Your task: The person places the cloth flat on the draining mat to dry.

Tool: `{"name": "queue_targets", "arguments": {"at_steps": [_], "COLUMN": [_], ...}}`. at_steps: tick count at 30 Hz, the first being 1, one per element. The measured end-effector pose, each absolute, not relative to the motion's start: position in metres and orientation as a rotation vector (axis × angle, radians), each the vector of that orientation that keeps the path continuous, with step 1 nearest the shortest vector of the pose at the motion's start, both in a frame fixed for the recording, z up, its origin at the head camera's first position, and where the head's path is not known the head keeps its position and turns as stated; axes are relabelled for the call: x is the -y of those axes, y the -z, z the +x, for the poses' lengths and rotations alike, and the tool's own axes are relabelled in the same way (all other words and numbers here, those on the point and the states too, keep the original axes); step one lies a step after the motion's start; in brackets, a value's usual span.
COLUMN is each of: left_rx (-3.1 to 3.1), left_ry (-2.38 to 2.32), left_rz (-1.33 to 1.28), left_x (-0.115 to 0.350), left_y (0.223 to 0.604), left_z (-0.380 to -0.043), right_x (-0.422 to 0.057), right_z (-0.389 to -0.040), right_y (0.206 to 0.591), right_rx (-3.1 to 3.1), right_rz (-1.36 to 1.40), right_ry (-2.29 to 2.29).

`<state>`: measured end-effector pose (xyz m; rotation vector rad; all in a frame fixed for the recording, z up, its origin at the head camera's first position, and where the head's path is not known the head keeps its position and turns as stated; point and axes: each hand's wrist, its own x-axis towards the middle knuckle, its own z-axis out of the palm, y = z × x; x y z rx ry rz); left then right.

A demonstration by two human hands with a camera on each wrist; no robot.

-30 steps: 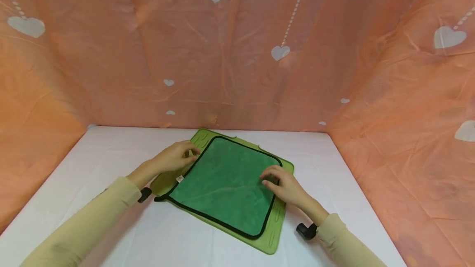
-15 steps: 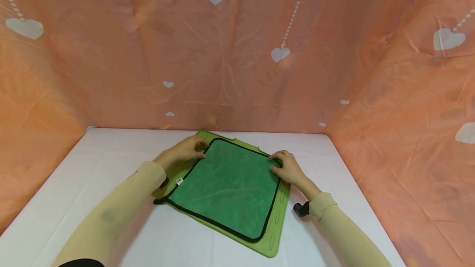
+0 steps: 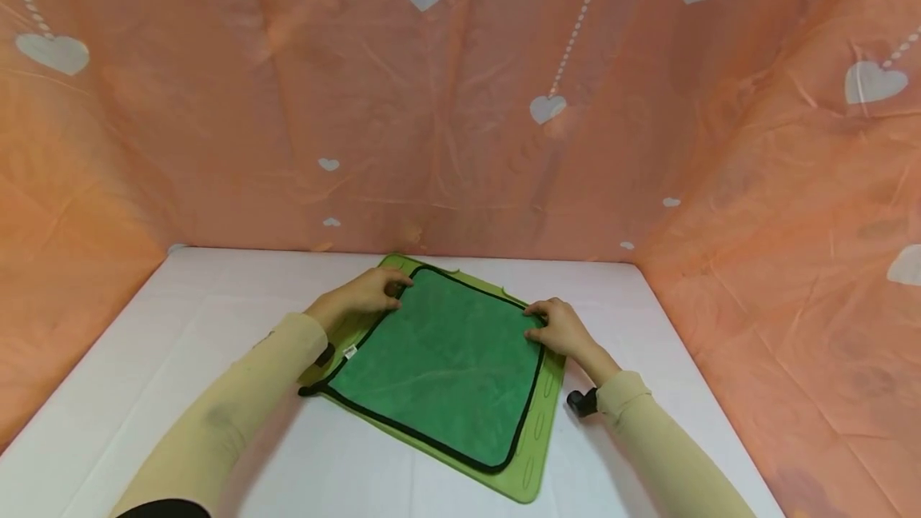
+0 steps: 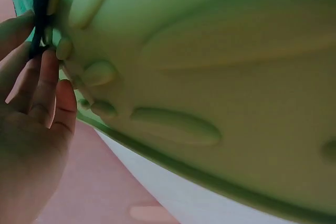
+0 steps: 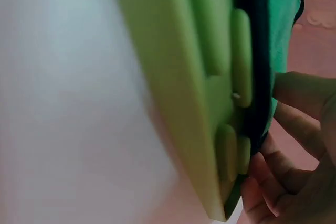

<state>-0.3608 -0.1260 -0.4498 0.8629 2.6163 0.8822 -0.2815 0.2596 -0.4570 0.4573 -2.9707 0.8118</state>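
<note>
A green cloth (image 3: 439,366) with black edging lies over a lighter green mat (image 3: 528,478) with raised oval shapes, both turned askew on the white table. My left hand (image 3: 367,290) is at the cloth's upper left edge; in the left wrist view its fingers (image 4: 44,85) pinch the black edging (image 4: 41,14) beside the mat's ovals. At the upper right corner, my right hand (image 3: 563,330) pinches the cloth, its thumb (image 5: 302,90) on the green face and the other fingertips along the dark border. A small white tag (image 3: 349,352) sits on the cloth's left edge.
White table surface (image 3: 216,318) surrounds the mat. Orange sheeting (image 3: 446,142) with white hearts hangs behind and on both sides. A black loop (image 3: 311,390) sticks out from the cloth's lower left corner past the mat.
Both hands have moved away from me along the cloth, the left also rightward, to its upper left edge and upper right corner, where their fingers have closed on the edging. The cloth stays in place.
</note>
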Motion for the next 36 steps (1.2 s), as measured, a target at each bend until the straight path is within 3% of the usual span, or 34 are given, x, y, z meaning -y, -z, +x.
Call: {"name": "queue_targets", "arguments": {"at_steps": [11,24,36], "left_rx": [-2.706,-2.779,-3.046], "left_ry": [-0.845,-0.682,-0.411], "left_rz": [0.918,0.938,0.895], "left_x": [0.122,0.123,0.172], "left_y": [0.454,0.449,0.431], "left_z": [-0.365,-0.352,-0.310], "right_x": [-0.261,-0.259,-0.272], "right_z": [-0.287,-0.282,-0.258], "right_y": [0.457,0.463,0.454], "right_rx": [2.928,2.857,2.791], "right_rz": [0.300,0.417,0.490], "right_ry": [-0.972,-0.928,-0.693]}}
